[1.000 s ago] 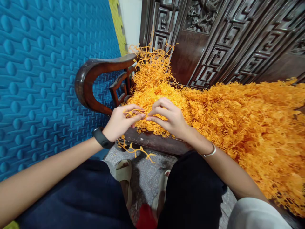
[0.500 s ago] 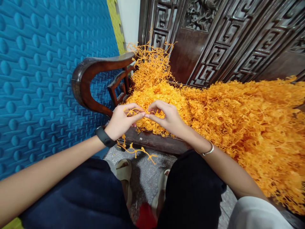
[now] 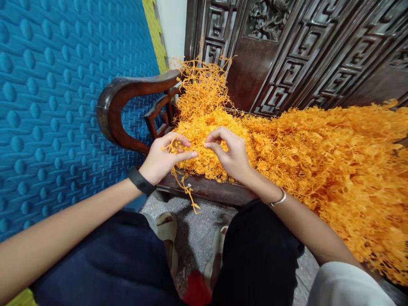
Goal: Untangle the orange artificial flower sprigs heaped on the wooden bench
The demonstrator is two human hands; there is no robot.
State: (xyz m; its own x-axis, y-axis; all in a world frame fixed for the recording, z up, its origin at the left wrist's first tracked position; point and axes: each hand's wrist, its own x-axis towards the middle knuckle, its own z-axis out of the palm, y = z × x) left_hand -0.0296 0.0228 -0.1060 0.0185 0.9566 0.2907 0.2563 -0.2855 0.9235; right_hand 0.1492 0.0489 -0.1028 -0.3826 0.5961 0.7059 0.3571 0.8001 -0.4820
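Observation:
My left hand, with a black band at the wrist, holds an orange branched plastic stem. The stem loops over the hand near the thumb and dangles below it, past the seat edge. Its thumb and forefinger are spread apart at the tips. A short way to the right, my right hand has thumb and forefinger pinched together; anything between them blends into the orange behind. Both hands are in front of a heap of the same orange stems, and the two do not touch.
The heap lies on a dark wooden bench with a curved armrest and a carved back. More orange stems spread along the right. Blue textured mat fills the left. Below are sandalled feet and a red object.
My hands, fingertips together on the stem before, have moved apart. My left thumb and forefinger have spread. The dangling stem has swung to hang more steeply.

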